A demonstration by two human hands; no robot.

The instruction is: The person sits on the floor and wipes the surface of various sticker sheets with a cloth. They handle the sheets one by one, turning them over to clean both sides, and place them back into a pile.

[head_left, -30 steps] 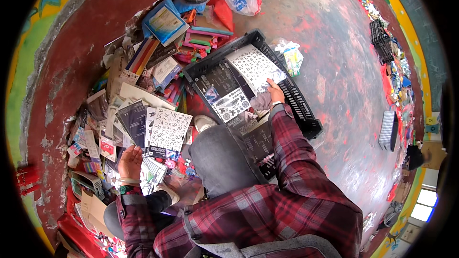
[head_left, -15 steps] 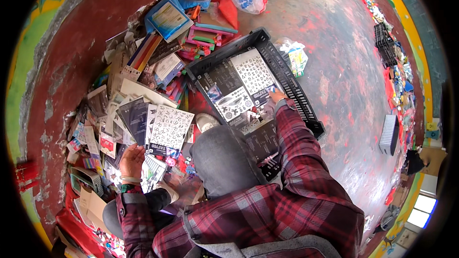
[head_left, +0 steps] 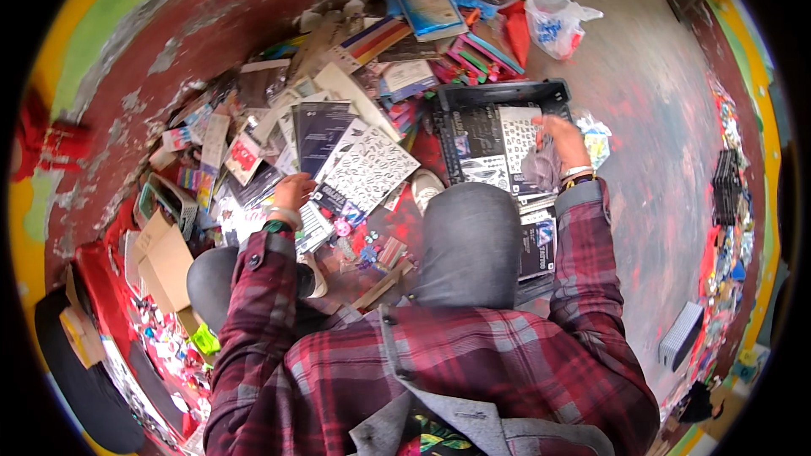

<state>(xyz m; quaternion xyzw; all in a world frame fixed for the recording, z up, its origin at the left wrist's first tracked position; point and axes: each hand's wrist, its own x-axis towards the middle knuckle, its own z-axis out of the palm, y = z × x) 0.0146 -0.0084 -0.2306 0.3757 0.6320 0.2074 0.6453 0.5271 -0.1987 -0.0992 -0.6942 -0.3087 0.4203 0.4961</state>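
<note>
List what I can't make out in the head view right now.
All in the head view:
Right hand: blurred; its grip on the crumpled greyish piece is unclear.
Left hand: seen from above, so contact with the patterned sheet can't be told.
Black crate: partly hidden by the knee and right sleeve.
Red thing, left rim: too blurred to identify.

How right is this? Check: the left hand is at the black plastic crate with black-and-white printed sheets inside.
Wrong hand: the head view shows the right hand at the black plastic crate, with black-and-white printed sheets inside.
</note>
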